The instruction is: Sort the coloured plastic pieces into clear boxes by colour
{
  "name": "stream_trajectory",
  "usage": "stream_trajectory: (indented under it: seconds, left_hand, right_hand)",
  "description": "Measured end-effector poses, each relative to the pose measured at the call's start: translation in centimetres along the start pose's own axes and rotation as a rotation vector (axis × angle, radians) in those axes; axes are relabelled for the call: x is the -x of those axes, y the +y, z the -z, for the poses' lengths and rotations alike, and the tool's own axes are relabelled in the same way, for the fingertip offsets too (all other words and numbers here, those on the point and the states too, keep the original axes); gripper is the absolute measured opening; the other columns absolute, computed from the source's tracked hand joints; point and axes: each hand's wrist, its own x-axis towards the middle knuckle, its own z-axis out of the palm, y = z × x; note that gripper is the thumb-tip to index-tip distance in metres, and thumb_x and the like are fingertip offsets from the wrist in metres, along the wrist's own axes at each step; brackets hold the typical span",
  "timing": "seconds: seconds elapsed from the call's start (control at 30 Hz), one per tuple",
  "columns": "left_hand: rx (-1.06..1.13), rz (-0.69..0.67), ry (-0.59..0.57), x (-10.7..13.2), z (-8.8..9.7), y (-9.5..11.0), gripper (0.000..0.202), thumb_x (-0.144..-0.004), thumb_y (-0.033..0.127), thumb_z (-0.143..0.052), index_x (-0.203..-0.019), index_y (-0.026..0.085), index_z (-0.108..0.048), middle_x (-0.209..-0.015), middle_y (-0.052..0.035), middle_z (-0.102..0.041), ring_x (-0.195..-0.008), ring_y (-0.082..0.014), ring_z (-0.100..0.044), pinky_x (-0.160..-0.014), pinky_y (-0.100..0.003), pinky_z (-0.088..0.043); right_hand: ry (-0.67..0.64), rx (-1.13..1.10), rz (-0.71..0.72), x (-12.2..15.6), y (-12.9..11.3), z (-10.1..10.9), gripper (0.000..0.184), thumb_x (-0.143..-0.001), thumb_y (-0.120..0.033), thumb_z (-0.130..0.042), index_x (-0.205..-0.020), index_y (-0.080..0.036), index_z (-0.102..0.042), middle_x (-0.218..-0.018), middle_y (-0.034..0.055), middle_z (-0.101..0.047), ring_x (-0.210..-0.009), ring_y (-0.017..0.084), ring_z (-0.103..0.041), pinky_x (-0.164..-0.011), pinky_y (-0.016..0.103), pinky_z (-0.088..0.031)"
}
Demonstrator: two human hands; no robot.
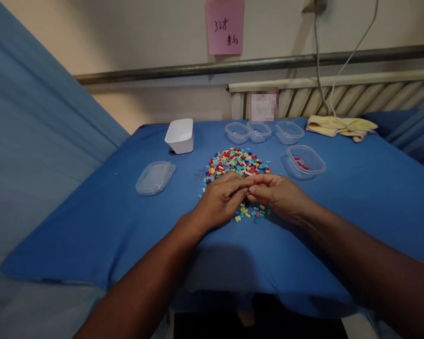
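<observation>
A heap of small, colourful plastic pieces [236, 160] lies in the middle of the blue cloth, with several loose ones [245, 213] scattered nearer me. Over the near side of the heap, my left hand [221, 197] and my right hand [277, 195] meet at the fingertips. Both hands are closed, thumbs against fingers. Whatever they pinch is too small and too covered to make out. A clear plastic tub [306, 165] beyond my right hand contains a few red pieces [301, 163].
Three more clear tubs [289, 133] stand along the back. A white container [180, 136] is at back left, with clear lids [154, 179] stacked in front of it. A yellow cloth [339, 127] lies at back right, below a hanging cable. Blue curtains flank the table.
</observation>
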Motion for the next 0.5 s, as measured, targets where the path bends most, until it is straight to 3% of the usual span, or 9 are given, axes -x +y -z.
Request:
stream_trajectory:
  seconds: [0.17,0.33,0.43,0.5]
  left_hand:
    - [-0.039,0.079,0.112,-0.3,1.1,0.1,0.024,-0.106,0.016,-0.067,-0.126,0.021,-0.079,-0.111,-0.0062,-0.081,-0.102,-0.0176,-0.075,-0.094,-0.034,-0.059]
    - [-0.068,0.164,0.2,-0.4,2.1,-0.1,0.016,-0.107,0.02,-0.067,-0.115,0.019,-0.081,-0.1,-0.0034,-0.079,-0.092,-0.016,-0.073,-0.089,-0.032,-0.057]
    - [-0.07,0.138,0.148,-0.3,1.9,0.2,0.015,-0.108,0.023,-0.067,-0.115,0.019,-0.079,-0.1,-0.004,-0.08,-0.091,-0.0159,-0.074,-0.086,-0.032,-0.056]
    - [-0.081,0.083,0.045,-0.2,1.5,0.5,0.016,-0.11,0.027,-0.065,-0.106,0.018,-0.078,-0.092,-0.0029,-0.077,-0.083,-0.0145,-0.071,-0.079,-0.029,-0.053]
  right_hand:
    - [0.132,0.135,0.118,0.5,-2.7,0.9,0.043,-0.069,-0.038,-0.106,-0.105,-0.022,-0.087,-0.103,0.0071,-0.087,-0.086,0.019,-0.082,-0.086,0.033,-0.07]
    - [0.499,0.619,0.515,1.0,-6.7,5.7,0.034,-0.083,-0.04,-0.092,-0.111,-0.021,-0.087,-0.098,0.0071,-0.086,-0.085,0.023,-0.082,-0.085,0.04,-0.071]
    - [0.666,0.99,0.619,1.1,-7.9,9.0,0.033,-0.093,-0.042,-0.08,-0.118,-0.022,-0.086,-0.099,0.0083,-0.086,-0.087,0.027,-0.082,-0.085,0.045,-0.069]
    - [0.718,1.244,0.636,1.0,-8.2,10.5,0.032,-0.098,-0.04,-0.073,-0.12,-0.021,-0.086,-0.103,0.0104,-0.087,-0.093,0.031,-0.082,-0.091,0.049,-0.066]
